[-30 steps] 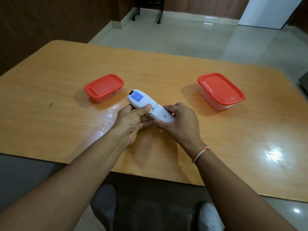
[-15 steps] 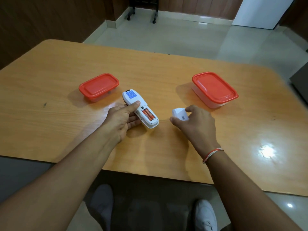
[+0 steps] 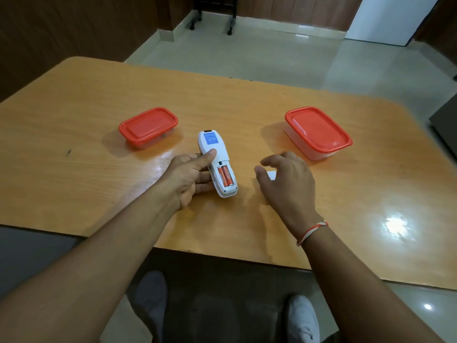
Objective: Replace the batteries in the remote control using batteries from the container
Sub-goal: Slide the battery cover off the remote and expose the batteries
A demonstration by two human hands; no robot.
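A white remote control (image 3: 212,149) lies face down on the wooden table (image 3: 74,125), its battery bay uncovered. Two orange batteries (image 3: 225,176) sit side by side in the bay. My left hand (image 3: 189,177) grips the remote from the left, thumb on its back. The white battery cover (image 3: 271,175) lies on the table to the right of the remote, mostly hidden under my right hand (image 3: 286,184), which hovers over it with fingers spread and relaxed. A small red-lidded container (image 3: 148,125) stands at the left and a larger red-lidded container (image 3: 317,131) at the right, both closed.
The table's near edge (image 3: 222,253) runs just below my forearms. A tiled floor and a rolling chair base (image 3: 212,21) lie beyond the far edge. My shoes (image 3: 303,318) show under the table.
The battery cover came off the remote in my right hand, which carried it right, set it on the table and let go. The left hand kept hold of the remote.
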